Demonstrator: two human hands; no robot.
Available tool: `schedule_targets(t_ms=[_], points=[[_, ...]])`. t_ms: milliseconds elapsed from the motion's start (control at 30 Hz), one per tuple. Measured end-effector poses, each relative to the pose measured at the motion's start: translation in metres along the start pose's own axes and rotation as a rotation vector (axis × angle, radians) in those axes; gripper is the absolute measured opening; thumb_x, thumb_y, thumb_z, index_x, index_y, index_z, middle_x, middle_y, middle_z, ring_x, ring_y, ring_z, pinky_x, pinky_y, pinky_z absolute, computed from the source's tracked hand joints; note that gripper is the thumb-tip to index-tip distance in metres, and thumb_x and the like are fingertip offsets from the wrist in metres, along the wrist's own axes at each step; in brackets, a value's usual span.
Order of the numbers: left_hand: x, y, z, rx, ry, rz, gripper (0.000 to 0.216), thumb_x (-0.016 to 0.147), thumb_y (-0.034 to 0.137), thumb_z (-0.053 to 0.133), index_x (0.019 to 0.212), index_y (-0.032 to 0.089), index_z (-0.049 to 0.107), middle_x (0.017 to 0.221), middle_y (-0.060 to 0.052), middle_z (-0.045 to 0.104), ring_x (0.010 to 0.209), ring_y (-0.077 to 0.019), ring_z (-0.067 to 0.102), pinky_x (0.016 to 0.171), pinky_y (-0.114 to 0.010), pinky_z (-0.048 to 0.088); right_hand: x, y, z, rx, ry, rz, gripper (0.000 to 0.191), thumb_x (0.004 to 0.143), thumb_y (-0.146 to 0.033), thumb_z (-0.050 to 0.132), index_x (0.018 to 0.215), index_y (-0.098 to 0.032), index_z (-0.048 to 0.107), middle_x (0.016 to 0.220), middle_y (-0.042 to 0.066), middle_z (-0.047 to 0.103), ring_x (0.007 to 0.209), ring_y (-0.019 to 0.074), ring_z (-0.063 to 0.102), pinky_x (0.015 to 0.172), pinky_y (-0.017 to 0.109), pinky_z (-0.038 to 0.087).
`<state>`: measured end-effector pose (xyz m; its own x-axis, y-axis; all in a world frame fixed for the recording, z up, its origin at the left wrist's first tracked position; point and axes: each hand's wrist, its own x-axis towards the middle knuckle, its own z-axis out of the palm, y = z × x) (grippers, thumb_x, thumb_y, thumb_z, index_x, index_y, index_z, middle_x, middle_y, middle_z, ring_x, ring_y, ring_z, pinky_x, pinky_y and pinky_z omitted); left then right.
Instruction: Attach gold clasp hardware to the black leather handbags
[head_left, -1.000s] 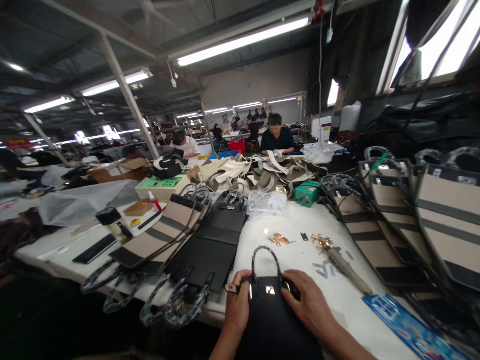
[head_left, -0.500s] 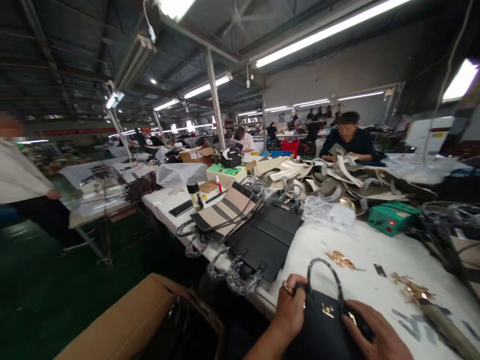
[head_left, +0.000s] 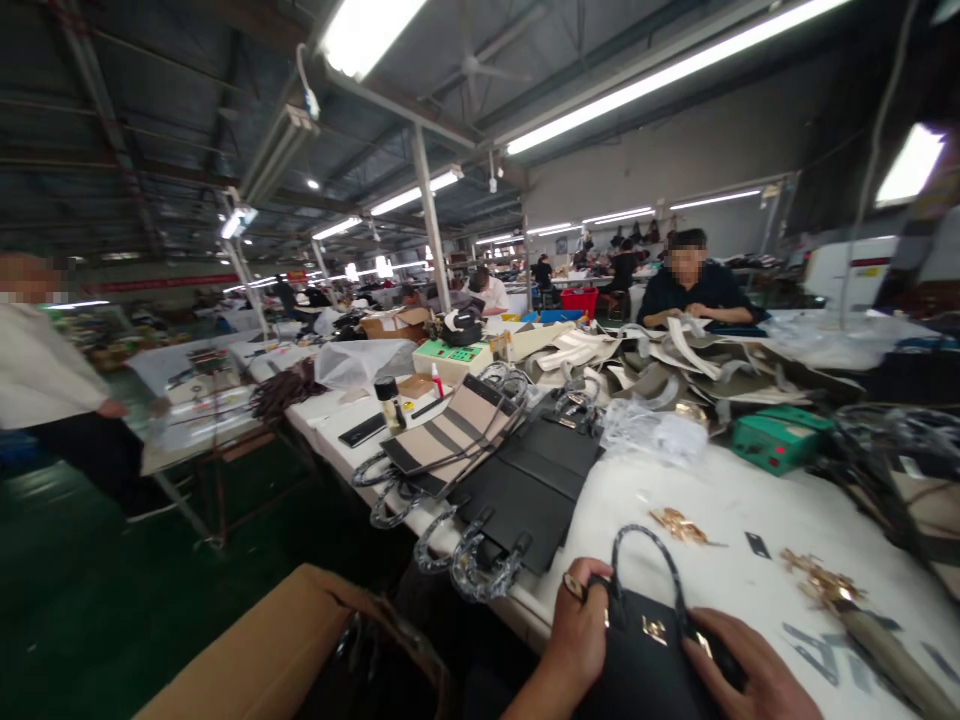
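Note:
A black handbag (head_left: 637, 665) with a gold clasp and one upright looped handle is held close in front of me, at the table's near edge. My left hand (head_left: 577, 630) is closed on its upper left side, by the handle's base; a ring shows on a finger. My right hand (head_left: 750, 665) grips the upper right side, beside a gold fitting. The bag's lower part runs out of view. Left of it, black bag panels (head_left: 529, 480) lie flat, their plastic-wrapped handles (head_left: 487, 575) hanging over the table edge.
Gold hardware pieces (head_left: 681, 525) lie on the white table, near a green box (head_left: 780, 440) with a red light. Striped panels (head_left: 450, 425) and clear plastic (head_left: 652, 430) lie farther back. An open cardboard box (head_left: 262, 640) stands lower left. A person (head_left: 697, 285) works across the table; another (head_left: 52, 370) stands left.
The camera view has shifted slightly. Both hands keep hold of the handbag, which has hardly moved. The person across the table has changed hand position.

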<state>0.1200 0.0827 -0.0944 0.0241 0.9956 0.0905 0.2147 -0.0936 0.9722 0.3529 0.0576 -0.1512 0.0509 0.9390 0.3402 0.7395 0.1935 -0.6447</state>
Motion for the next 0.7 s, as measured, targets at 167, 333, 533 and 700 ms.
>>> schedule_targets(t_ms=[167,333,533,700], points=[[0.003,-0.006,0.002,0.075,-0.050,0.196,0.032,0.089,0.016,0.042,0.108,0.023,0.067,0.134,-0.009,0.056,0.130,-0.0255,0.046,0.113,-0.044,0.032,-0.004,-0.041,-0.017,-0.001,0.049,0.019,0.031,0.089,-0.042,0.058,0.110,-0.025,0.072,0.115,0.009,0.071,0.109,0.0286,0.064,0.101,0.047,0.049],[0.016,-0.008,0.000,0.256,-0.227,0.397,0.037,0.090,0.017,0.049,0.118,0.029,0.070,0.147,-0.006,0.049,0.136,-0.0283,0.041,0.117,-0.050,0.028,0.006,-0.049,-0.026,0.009,0.056,0.024,0.030,0.086,-0.033,0.062,0.113,-0.025,0.071,0.114,0.008,0.070,0.108,0.0258,0.062,0.099,0.043,0.048],[0.018,-0.001,-0.002,0.359,-0.379,0.490,0.031,0.081,0.026,0.071,0.111,0.033,0.075,0.140,-0.006,0.058,0.134,-0.0363,0.040,0.114,-0.054,0.030,0.002,-0.051,-0.024,0.008,0.064,0.013,0.028,0.088,-0.034,0.062,0.113,-0.024,0.070,0.114,0.008,0.069,0.107,0.0250,0.062,0.099,0.042,0.048],[0.019,-0.006,0.003,0.277,-0.369,0.401,0.031,0.073,0.028,0.080,0.104,0.033,0.077,0.127,-0.007,0.066,0.125,-0.0374,0.046,0.112,-0.054,0.028,0.001,-0.039,-0.055,-0.046,0.137,0.019,0.033,0.092,-0.043,0.060,0.116,-0.022,0.068,0.121,0.009,0.066,0.115,0.0250,0.059,0.103,0.039,0.046]])
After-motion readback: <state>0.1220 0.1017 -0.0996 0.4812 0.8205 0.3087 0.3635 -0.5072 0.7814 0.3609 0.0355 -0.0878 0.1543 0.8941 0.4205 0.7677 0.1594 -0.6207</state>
